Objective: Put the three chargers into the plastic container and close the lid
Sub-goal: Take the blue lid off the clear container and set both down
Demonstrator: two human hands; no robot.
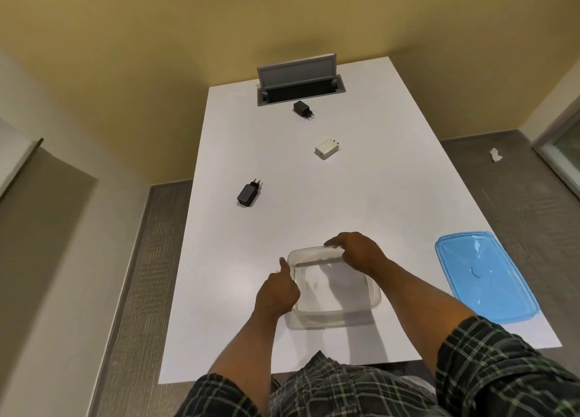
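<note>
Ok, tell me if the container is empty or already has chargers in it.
Empty. The clear container shows only bare bottom; all three chargers lie on the table.

Left hand [276, 294] curled, thumb raised, right hand [357, 252] arched, fingers down

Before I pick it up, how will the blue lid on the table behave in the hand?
The blue lid looks thin and flat, so it is probably light and may flex a little if lifted by one edge. Its surface is glossy, so it could slip in a loose pinch. It lies flat on the table, near the right edge, so it will likely slide rather than roll or tip.
</note>
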